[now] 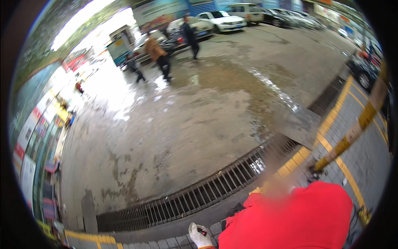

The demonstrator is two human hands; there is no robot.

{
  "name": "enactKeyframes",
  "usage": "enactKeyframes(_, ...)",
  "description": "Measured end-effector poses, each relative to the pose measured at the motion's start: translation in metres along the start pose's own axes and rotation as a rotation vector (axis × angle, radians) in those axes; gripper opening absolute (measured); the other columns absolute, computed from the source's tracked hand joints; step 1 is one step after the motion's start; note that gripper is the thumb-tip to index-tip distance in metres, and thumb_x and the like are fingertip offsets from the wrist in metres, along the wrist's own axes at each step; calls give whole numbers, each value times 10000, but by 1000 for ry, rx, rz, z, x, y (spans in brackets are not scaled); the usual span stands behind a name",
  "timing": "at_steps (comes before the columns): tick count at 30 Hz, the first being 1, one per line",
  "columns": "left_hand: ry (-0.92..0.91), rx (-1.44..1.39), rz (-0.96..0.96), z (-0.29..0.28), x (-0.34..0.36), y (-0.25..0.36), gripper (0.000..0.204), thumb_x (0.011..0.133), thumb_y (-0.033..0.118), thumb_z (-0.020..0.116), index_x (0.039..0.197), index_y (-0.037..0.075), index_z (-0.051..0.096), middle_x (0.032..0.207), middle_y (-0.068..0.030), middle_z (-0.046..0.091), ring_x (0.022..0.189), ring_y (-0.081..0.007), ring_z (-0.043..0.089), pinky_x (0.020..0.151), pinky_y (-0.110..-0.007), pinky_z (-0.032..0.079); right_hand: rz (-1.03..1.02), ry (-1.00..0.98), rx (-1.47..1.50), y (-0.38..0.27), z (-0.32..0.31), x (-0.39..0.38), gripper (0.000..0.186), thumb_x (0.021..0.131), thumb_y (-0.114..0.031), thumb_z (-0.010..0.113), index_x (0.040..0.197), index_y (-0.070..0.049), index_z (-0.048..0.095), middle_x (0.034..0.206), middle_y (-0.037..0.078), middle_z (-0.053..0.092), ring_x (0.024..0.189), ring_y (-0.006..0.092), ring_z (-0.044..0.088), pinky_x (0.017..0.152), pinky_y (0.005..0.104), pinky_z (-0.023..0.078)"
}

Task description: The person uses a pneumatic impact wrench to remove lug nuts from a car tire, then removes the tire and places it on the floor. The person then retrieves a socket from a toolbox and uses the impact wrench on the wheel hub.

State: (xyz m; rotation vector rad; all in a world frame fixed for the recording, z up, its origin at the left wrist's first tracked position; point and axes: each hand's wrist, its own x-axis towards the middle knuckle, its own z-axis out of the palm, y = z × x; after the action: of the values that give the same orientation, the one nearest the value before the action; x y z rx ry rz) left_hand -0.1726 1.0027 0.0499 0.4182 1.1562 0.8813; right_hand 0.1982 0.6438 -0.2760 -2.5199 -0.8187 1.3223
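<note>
My left hand [200,235] reaches in from the lower edge in a whitish work glove with an orange cuff. Its fingers curl round a small dark object [202,232] with a reddish spot, too small to name. Grey paving bricks lie beneath the hand, just short of the drain grate [199,193]. Close on the right, a person in a red jacket [290,220] is bent low, and a blurred patch hides the upper part of that person. My right hand does not show.
A yellow-and-white pole [352,133] leans at the right beside a yellow-edged kerb. A metal plate [295,126] lies over part of the drain. Several people walk on wet concrete [166,124] farther off. Parked cars [226,21] line the far side; shopfronts [37,137] stand left.
</note>
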Motion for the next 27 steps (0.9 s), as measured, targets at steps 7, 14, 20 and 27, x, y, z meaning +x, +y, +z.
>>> enactKeyframes(7, 121, -92, 148, -41, 103, 88, 191, 1100, 171, 659, 1273, 97, 623, 813, -37, 627, 614, -174, 610, 513, -312, 507, 5, -103, -107, -164, -54, 75, 427, 954, -367, 729, 1327, -163, 767, 1164, 134, 811, 1105, 306, 774, 916, 437, 618)
enactKeyframes(14, 323, -204, 200, -109, 156, 124, 192, 1105, 203, 670, 1265, 108, 622, 806, -44, 632, 635, -177, 624, 513, -322, 521, -145, -156, -375, -244, -79, 176, 488, 917, -385, 777, 1343, -149, 765, 1215, 148, 809, 1157, 307, 769, 961, 433, 606)
enactKeyframes(20, 449, -314, 198, -156, 194, 190, 202, 1114, 225, 658, 1271, 106, 611, 798, -44, 619, 624, -175, 597, 507, -310, 497, -488, -106, -466, -401, -76, 261, 276, 962, -321, 705, 1124, -108, 773, 918, 118, 800, 781, 283, 774, 673, 433, 609)
enactKeyframes(27, 607, -511, 301, -226, 231, 264, 185, 1104, 211, 660, 1247, 115, 595, 818, -38, 590, 616, -158, 553, 495, -274, 457, -110, -291, -90, -627, -32, 283, 213, 957, -265, 736, 957, -53, 751, 724, 104, 738, 598, 270, 718, 564, 449, 573)
